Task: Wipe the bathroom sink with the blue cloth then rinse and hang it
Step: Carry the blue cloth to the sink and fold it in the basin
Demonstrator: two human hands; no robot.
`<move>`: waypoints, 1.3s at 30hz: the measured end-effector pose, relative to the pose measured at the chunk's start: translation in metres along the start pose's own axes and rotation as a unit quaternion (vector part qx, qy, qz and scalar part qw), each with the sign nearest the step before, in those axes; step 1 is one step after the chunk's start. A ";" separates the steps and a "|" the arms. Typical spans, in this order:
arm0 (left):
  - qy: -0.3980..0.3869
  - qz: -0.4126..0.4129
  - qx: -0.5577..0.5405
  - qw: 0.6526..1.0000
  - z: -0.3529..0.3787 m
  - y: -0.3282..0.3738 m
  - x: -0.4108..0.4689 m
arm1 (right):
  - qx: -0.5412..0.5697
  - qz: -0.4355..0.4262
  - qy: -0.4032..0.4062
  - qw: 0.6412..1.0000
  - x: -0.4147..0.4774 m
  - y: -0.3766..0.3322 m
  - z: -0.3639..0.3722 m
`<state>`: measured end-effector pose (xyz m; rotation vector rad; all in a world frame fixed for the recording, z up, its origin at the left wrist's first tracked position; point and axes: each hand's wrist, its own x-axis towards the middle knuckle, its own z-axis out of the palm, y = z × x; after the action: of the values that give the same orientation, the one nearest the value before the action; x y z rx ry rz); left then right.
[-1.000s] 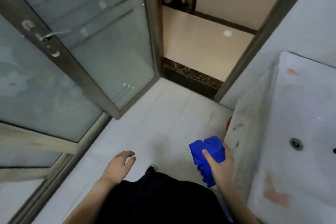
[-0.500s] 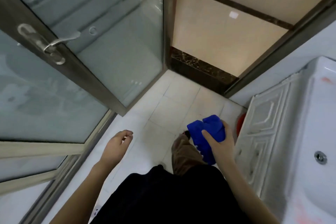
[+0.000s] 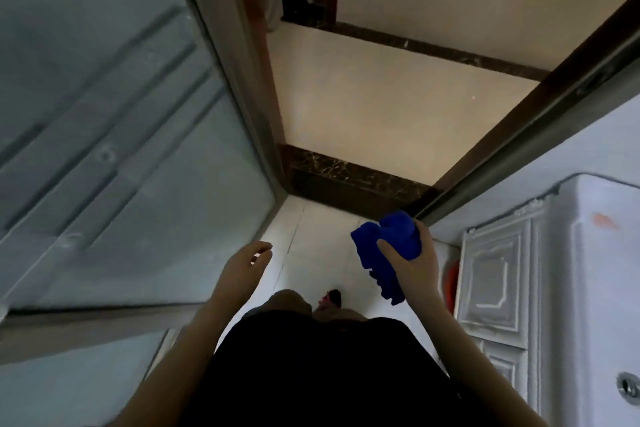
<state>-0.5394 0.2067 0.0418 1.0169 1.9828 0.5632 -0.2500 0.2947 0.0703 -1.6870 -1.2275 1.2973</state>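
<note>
My right hand (image 3: pixel 414 267) grips the bunched blue cloth (image 3: pixel 389 246) at waist height, a loose end hanging below the fist. The white sink (image 3: pixel 595 274) lies to the right, with an orange stain on its rim and a metal overflow hole low in the basin. Its cabinet door (image 3: pixel 491 274) stands just right of the cloth hand. My left hand (image 3: pixel 242 270) hangs over the floor with relaxed fingers and holds nothing.
A frosted glass door (image 3: pixel 121 149) in a metal frame fills the left. Ahead a dark marble threshold (image 3: pixel 349 177) leads through an open doorway to a beige floor. White floor tiles (image 3: pixel 311 236) run between door and cabinet. An orange object (image 3: pixel 452 281) sits by the cabinet's foot.
The view has swung towards the doorway, so less of the sink basin shows. The cloth hand has risen slightly, still gripping the cloth. A foot has stepped forward.
</note>
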 end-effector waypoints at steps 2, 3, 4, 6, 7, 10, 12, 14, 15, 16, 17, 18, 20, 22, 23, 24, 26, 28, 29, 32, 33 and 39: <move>-0.010 0.034 0.021 0.999 -0.008 0.035 0.039 | 0.021 0.003 0.008 1.000 0.027 -0.020 -0.004; -0.017 0.047 0.037 0.998 -0.010 0.049 0.058 | 0.034 0.007 0.014 0.999 0.039 -0.027 -0.007; -0.026 0.054 0.048 0.997 -0.011 0.062 0.077 | 0.044 0.009 0.023 0.999 0.051 -0.032 -0.008; -0.053 0.056 0.060 0.995 -0.009 0.083 0.114 | 0.051 0.020 0.044 0.998 0.072 -0.036 -0.011; -0.069 0.058 0.069 0.994 -0.007 0.091 0.130 | 0.054 0.031 0.056 0.996 0.080 -0.035 -0.012; -0.119 0.077 0.107 0.984 0.000 0.114 0.182 | 0.078 0.087 0.108 0.987 0.107 -0.028 -0.013; -0.172 0.089 0.127 0.973 0.003 0.136 0.223 | 0.093 0.121 0.166 0.974 0.123 -0.026 -0.010; -0.251 0.110 0.164 0.948 0.004 0.168 0.270 | 0.120 0.147 0.247 0.950 0.134 -0.028 -0.008; -0.284 0.126 0.185 0.932 0.006 0.187 0.293 | 0.134 0.155 0.283 0.937 0.137 -0.030 -0.007; -0.310 0.147 0.205 0.917 0.009 0.208 0.313 | 0.152 0.163 0.314 0.923 0.140 -0.034 -0.007; -0.330 0.176 0.227 0.899 0.015 0.229 0.331 | 0.177 0.168 0.350 0.904 0.142 -0.039 -0.007; -0.343 0.212 0.250 0.880 0.022 0.251 0.348 | 0.202 0.171 0.389 0.883 0.143 -0.043 -0.009; -0.344 0.284 0.287 0.848 0.044 0.289 0.371 | 0.231 0.166 0.458 0.842 0.141 -0.051 -0.014; -0.353 0.327 0.299 0.824 0.070 0.323 0.382 | 0.248 0.166 0.504 0.811 0.134 -0.059 -0.020; -0.366 0.341 0.297 0.813 0.085 0.338 0.384 | 0.265 0.164 0.526 0.791 0.128 -0.061 -0.022; -0.382 0.354 0.297 0.800 0.101 0.350 0.383 | 0.281 0.160 0.548 0.771 0.121 -0.062 -0.025; -0.423 0.373 0.311 0.765 0.136 0.371 0.374 | 0.297 0.163 0.594 0.730 0.106 -0.060 -0.029; -0.464 0.384 0.329 0.727 0.170 0.381 0.356 | 0.306 0.180 0.635 0.687 0.088 -0.053 -0.031; -0.487 0.391 0.342 0.703 0.187 0.382 0.344 | 0.306 0.188 0.654 0.665 0.079 -0.048 -0.032; -0.546 0.411 0.372 0.628 0.233 0.375 0.304 | 0.297 0.219 0.690 0.623 0.054 -0.026 -0.040; -0.558 0.422 0.382 0.604 0.247 0.373 0.290 | 0.299 0.224 0.699 0.610 0.046 -0.018 -0.045; -0.592 0.447 0.390 0.545 0.330 0.366 0.185 | 0.307 0.230 0.720 0.578 -0.001 0.028 -0.102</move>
<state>-0.1643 0.5752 0.0186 2.1546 0.2334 -0.6016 -0.1443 0.2875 0.0736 -1.6979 0.6249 0.1003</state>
